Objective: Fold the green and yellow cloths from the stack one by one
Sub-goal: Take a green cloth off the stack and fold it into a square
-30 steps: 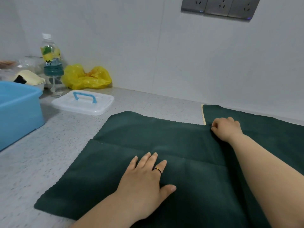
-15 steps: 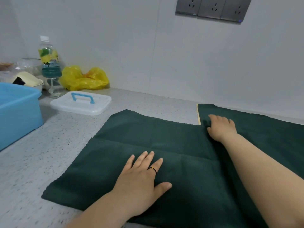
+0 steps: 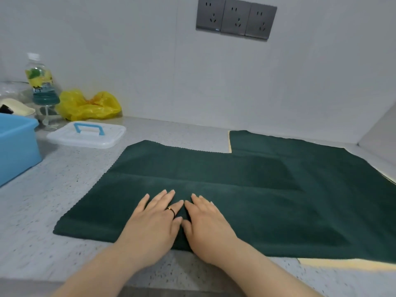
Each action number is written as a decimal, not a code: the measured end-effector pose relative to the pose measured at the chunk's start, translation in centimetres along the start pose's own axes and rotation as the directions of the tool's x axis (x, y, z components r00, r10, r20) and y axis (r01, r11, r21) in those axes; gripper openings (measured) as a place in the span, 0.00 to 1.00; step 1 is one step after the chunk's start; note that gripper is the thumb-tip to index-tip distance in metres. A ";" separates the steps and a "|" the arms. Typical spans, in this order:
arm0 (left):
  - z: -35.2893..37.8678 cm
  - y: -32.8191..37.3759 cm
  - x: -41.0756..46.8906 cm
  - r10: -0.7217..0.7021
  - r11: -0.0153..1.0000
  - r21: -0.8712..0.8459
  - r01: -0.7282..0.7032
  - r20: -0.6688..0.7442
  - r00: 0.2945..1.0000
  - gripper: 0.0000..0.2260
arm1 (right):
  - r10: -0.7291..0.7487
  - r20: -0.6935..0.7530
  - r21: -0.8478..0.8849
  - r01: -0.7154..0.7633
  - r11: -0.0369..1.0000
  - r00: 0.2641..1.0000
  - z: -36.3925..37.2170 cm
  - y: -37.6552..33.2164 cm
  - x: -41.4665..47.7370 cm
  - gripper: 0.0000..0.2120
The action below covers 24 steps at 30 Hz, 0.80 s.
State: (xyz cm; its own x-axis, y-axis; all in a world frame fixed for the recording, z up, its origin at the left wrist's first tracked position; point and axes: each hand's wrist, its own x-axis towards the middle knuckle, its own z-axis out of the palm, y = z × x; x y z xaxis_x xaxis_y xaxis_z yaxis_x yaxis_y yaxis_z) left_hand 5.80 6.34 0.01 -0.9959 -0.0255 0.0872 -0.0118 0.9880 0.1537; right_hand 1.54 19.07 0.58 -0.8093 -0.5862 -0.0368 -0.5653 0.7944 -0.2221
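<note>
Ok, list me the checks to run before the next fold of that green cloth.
1. Both hands on the cloth: ok. The left hand and right hand press flat on the green cloth, side by side near its front edge.
2. fingers free to grip: ok. They are straight and hold nothing.
3. Cloth lying flat: ok. There is one crease across and no bunching.
4. Cloth clear of the stack: not ok. Its right part lies over the stack.
5. Room on the counter to the left: ok. The white lid and blue tub sit apart from the cloth.
6. Layer edges lined up: cannot tell.
</note>
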 end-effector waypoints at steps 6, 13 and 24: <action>0.3 0.0 -0.3 -0.032 0.999 -0.012 0.033 0.030 0.999 0.22 | 0.029 0.011 -0.042 -0.029 0.999 1.000 0.7 0.9 -0.2 0.27; -1.2 -5.6 -0.6 -0.159 0.986 0.061 0.157 0.036 0.987 0.22 | 0.261 -0.072 -0.087 -0.267 0.960 0.963 -1.7 9.5 -2.5 0.28; -2.3 -7.6 -0.6 -0.312 0.938 0.187 0.290 0.099 0.945 0.22 | 0.535 -0.127 -0.079 -0.546 0.834 0.835 -3.8 17.1 -5.8 0.26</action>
State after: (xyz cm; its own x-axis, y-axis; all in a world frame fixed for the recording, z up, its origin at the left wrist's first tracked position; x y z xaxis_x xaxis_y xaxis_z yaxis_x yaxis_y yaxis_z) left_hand 6.69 -1.54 1.02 -0.9462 -0.3174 -0.0625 -0.3171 0.9483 -0.0146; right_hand -4.02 36.67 0.73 -0.9987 -0.0440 -0.0254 -0.0416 0.9952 -0.0885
